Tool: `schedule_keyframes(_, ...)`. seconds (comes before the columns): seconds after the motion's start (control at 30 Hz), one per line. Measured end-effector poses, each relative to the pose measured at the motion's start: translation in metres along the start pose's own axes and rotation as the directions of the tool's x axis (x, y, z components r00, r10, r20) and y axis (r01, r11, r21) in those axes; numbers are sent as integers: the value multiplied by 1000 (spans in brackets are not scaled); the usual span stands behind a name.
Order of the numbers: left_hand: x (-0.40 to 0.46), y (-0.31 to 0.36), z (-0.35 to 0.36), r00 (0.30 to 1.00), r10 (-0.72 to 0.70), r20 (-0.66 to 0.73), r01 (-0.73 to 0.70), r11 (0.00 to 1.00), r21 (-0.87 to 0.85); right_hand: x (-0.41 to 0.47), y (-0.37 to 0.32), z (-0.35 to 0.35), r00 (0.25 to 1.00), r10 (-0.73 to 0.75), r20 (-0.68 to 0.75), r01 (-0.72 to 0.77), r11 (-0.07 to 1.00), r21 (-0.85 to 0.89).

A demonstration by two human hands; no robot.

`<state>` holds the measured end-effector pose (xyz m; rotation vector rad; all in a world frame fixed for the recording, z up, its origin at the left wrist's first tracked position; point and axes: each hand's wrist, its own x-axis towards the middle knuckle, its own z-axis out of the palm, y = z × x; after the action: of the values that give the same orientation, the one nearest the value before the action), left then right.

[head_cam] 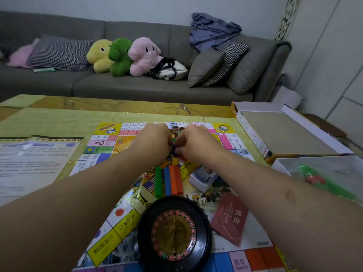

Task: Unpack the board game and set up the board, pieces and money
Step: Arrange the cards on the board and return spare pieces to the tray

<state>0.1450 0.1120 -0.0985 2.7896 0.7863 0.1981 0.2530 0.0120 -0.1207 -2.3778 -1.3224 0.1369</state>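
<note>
Your fingers (pixel 177 149) on both hands are curled in and meet over the middle of the game board (pixel 102 148), pinching something small and dark blue between them; can't tell what, probably a bag of pieces. Left hand (pixel 152 143) and right hand (pixel 196 143) nearly touch.

Just below your hands: green, blue, orange and red piece sticks (pixel 170 182) lying side by side on the board. Right of them a wrapped card deck (pixel 204 178), then the red chance card pack (pixel 229 217). Roulette spinner (pixel 174 234) sits at the near edge.

Done, I'd say: board unfolded flat on the worktop (pixel 59 118), rules sheet (pixel 31 161) out on the left, box lid (pixel 284 130) set aside right. Left: box tray (pixel 284 165) holds green and red bits, blurred. No money laid out in view. Roughly halfway.
</note>
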Motion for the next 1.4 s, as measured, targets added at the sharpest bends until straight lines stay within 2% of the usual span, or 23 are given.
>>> schedule_keyframes(0.17,0,-2,6,1000,5,-23,-5,999,-36,2,1,3,999,-34,-2,34,999,-22)
schedule_keyframes(0.27,-1,1,-1,998,23,-51,-25,999,-38,1,3,-5,997,-44,-57,43,999,-17)
schedule_keyframes(0.4,-10,19,-24,985,100,-138,-105,994,-29,-17,3,-42,992,-57,-113,54,998,-27)
schedule_keyframes(0.53,-40,68,-44,967,190,-170,-208,974,-94,-76,11,-95,989,-25,-144,20,999,-37)
schedule_keyframes(0.63,-78,115,-44,935,316,-159,-330,942,-64,-145,23,-125,991,53,-119,-58,997,-43)
schedule_keyframes(0.73,-132,162,-35,915,393,-92,-399,915,-64,-225,32,-146,986,141,-90,-146,988,-56)
schedule_keyframes(0.87,-202,206,-17,908,419,16,-413,900,-140,-321,39,-150,969,245,-13,-245,969,-28)
schedule_keyframes(1.03,-272,239,15,888,438,140,-401,887,-229,-411,51,-135,940,341,18,-341,940,9)
schedule_keyframes(1.23,-305,263,55,874,441,205,-391,887,-245,-463,76,-115,925,374,68,-379,922,74)
schedule_keyframes(1.4,-310,295,78,871,468,148,-429,873,-231,-474,106,-113,911,412,20,-411,906,104)
